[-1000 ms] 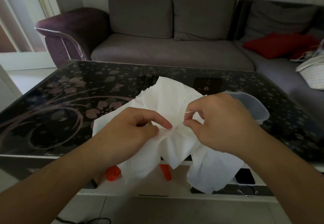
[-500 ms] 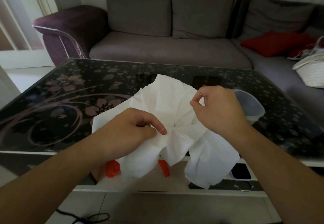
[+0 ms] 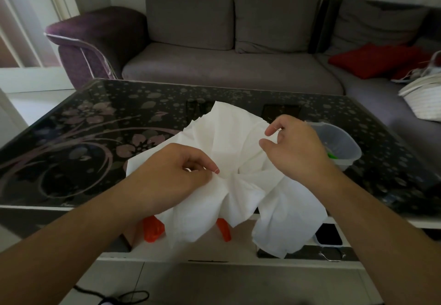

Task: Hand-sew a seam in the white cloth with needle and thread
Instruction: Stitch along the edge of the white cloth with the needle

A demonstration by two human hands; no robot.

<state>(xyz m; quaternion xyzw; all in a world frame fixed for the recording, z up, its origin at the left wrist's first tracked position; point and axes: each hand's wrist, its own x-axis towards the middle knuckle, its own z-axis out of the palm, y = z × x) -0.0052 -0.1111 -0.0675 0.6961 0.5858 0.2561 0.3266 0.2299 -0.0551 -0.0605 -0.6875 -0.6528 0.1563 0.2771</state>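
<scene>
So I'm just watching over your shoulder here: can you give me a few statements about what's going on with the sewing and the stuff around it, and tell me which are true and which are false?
1. The left hand pinches a bunched part of the white cloth. True.
2. The right hand lies flat and open on the table. False: it is raised above the cloth, with thumb and forefinger pinched together.
3. A clear plastic container sits on the table just to the right of the right hand. True.
4. The cushion on the sofa is blue. False: it is red.
5. The cloth lies wholly on the tabletop. False: its near part hangs over the table's front edge.
</scene>
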